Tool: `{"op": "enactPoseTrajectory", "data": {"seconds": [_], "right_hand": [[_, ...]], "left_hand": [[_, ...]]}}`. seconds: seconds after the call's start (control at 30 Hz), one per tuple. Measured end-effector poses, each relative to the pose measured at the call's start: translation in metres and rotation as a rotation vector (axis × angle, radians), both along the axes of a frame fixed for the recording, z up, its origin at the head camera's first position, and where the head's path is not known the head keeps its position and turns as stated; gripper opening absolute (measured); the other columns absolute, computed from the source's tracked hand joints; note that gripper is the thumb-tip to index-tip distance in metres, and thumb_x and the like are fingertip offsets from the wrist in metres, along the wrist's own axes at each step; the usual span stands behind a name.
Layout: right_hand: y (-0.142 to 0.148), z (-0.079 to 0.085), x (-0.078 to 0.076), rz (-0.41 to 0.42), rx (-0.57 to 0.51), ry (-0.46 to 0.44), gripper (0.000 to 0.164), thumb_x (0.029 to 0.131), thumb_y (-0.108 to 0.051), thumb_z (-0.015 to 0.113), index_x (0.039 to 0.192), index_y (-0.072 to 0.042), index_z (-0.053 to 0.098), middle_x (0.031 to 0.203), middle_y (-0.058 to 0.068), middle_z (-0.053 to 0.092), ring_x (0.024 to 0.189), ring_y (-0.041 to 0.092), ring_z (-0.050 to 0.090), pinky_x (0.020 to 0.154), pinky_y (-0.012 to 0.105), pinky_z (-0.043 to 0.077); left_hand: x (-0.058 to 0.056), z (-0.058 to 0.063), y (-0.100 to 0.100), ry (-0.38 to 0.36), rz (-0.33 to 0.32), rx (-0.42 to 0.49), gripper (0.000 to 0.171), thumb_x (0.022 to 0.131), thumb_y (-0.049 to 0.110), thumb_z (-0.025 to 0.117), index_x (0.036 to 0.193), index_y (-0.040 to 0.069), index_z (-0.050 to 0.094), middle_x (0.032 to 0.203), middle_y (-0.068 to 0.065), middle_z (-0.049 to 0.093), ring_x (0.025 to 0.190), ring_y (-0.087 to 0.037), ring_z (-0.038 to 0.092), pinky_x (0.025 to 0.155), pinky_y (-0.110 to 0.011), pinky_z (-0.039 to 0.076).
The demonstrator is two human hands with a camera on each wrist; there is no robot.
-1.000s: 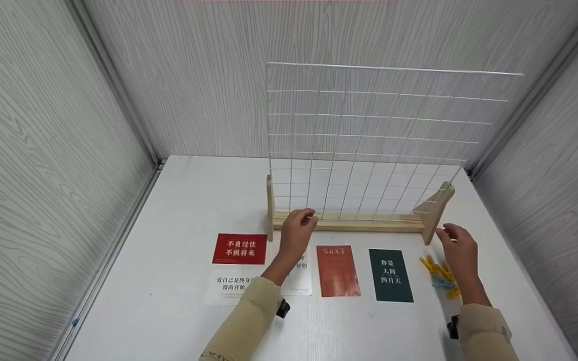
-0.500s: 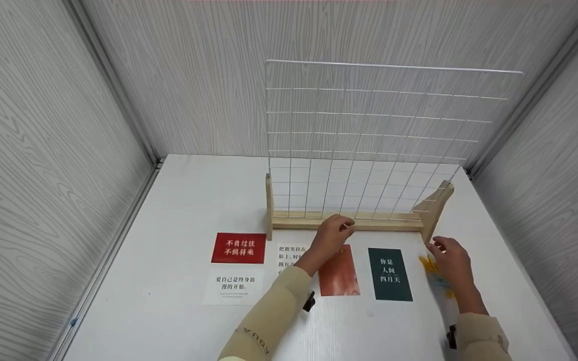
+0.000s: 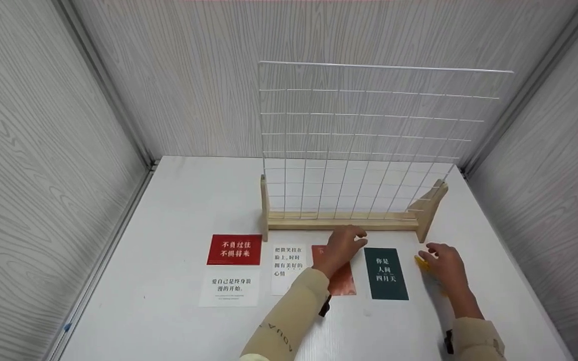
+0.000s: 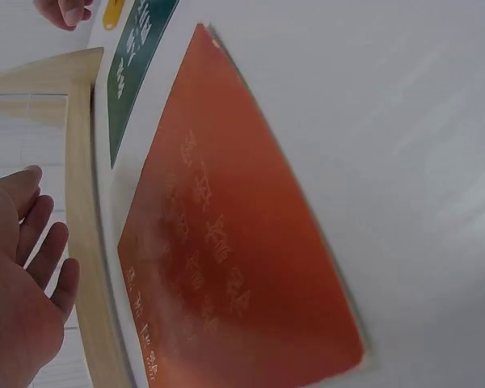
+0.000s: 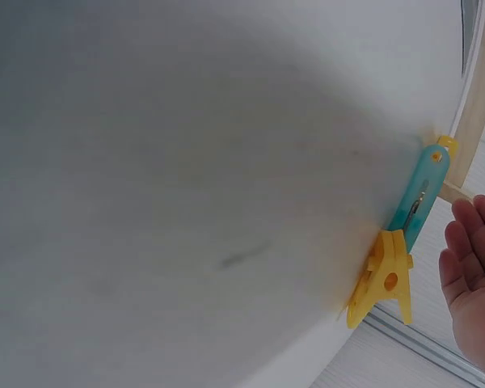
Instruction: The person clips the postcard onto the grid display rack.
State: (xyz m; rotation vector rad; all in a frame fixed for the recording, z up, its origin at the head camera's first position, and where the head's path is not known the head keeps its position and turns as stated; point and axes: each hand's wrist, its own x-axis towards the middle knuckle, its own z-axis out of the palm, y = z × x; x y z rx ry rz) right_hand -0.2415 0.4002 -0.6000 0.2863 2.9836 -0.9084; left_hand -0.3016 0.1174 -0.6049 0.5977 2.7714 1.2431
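My left hand (image 3: pixel 341 245) hovers over the upper part of an orange-red card (image 3: pixel 343 283), holding nothing. In the left wrist view its fingers are loosely bent beside that card. A dark green card (image 3: pixel 387 274) lies just right of it. My right hand (image 3: pixel 448 264) is above the clothespins at the right of the table and hides most of them; one yellow clothespin (image 3: pixel 422 262) shows past the fingertips. The right wrist view has a yellow clothespin (image 5: pixel 385 279) and a teal clothespin (image 5: pixel 420 194) on the table, apart from that hand's relaxed, bare fingers.
A white wire grid (image 3: pixel 369 120) stands upright in a wooden base (image 3: pixel 341 222) behind the cards. Left of the hands lie a red card (image 3: pixel 235 249), a white card (image 3: pixel 230 286) below it and another white card (image 3: pixel 289 265). Wood-patterned panels (image 3: pixel 43 150) enclose the table.
My left hand has moved right and nearer, from the grid's base to over the orange-red card. My right hand has shifted slightly left and nearer, covering more of the clothespins.
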Motion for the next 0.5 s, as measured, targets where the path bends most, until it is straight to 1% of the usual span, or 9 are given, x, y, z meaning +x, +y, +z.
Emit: {"op": "enactPoseTrajectory", "data": {"seconds": [0.23, 0.37, 0.5], "right_hand": [[-0.002, -0.003, 0.002, 0.014, 0.018, -0.013, 0.043, 0.101, -0.024, 0.062, 0.132, 0.006, 0.059, 0.124, 0.028, 0.059, 0.113, 0.042, 0.053, 0.099, 0.056, 0.047], [-0.003, -0.005, 0.002, 0.016, 0.026, -0.027, 0.043, 0.101, -0.024, 0.061, 0.131, 0.007, 0.059, 0.124, 0.028, 0.06, 0.112, 0.041, 0.053, 0.1, 0.057, 0.046], [-0.003, -0.004, 0.003, 0.005, 0.017, -0.047, 0.045, 0.101, -0.026, 0.061, 0.132, 0.007, 0.059, 0.124, 0.028, 0.06, 0.112, 0.041, 0.053, 0.1, 0.057, 0.047]], "left_hand": [[0.002, -0.011, 0.011, -0.013, 0.041, -0.062, 0.023, 0.097, 0.03, 0.068, 0.118, 0.024, 0.074, 0.117, 0.009, 0.067, 0.109, -0.013, 0.055, 0.105, -0.036, 0.044], [0.005, -0.014, 0.014, -0.025, 0.05, -0.086, 0.023, 0.096, 0.032, 0.068, 0.117, 0.025, 0.076, 0.115, 0.008, 0.067, 0.11, -0.014, 0.051, 0.104, -0.038, 0.04], [0.005, -0.015, 0.017, 0.007, 0.033, -0.135, 0.023, 0.094, 0.033, 0.07, 0.114, 0.024, 0.077, 0.113, 0.007, 0.07, 0.108, -0.016, 0.052, 0.102, -0.041, 0.04]]}}
